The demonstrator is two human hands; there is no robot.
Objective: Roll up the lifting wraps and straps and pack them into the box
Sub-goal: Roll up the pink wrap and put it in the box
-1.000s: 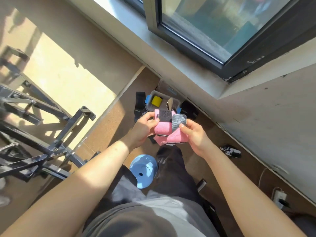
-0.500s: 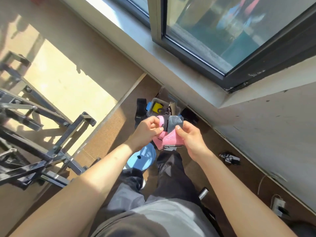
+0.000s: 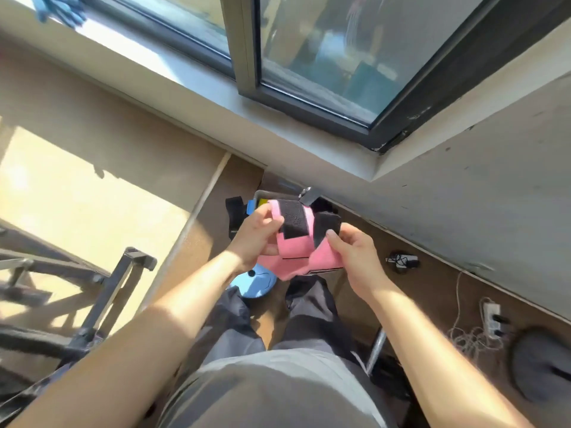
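I hold a pink lifting wrap [image 3: 293, 248] with black hook-and-loop patches in front of me, above my knees. My left hand [image 3: 258, 234] grips its left edge, thumb and fingers pinching the pink fabric. My right hand [image 3: 355, 257] pinches the right side, with the thumb on a black patch. Behind the wrap, on the floor by the wall, stands the grey box [image 3: 258, 196], mostly hidden, with something yellow inside. A black strap [image 3: 234, 211] lies on the floor left of the box.
A blue disc [image 3: 256, 282] lies on the brown floor under my left wrist. A black metal frame [image 3: 102, 291] stands at the left. At the right are a power strip [image 3: 491, 315] with white cable and a small black device [image 3: 401, 261]. Wall and window sill are ahead.
The wrap has been turned and opened out wider between my hands, showing two black patches. My view has tilted, so more of the window and the floor at the right shows.
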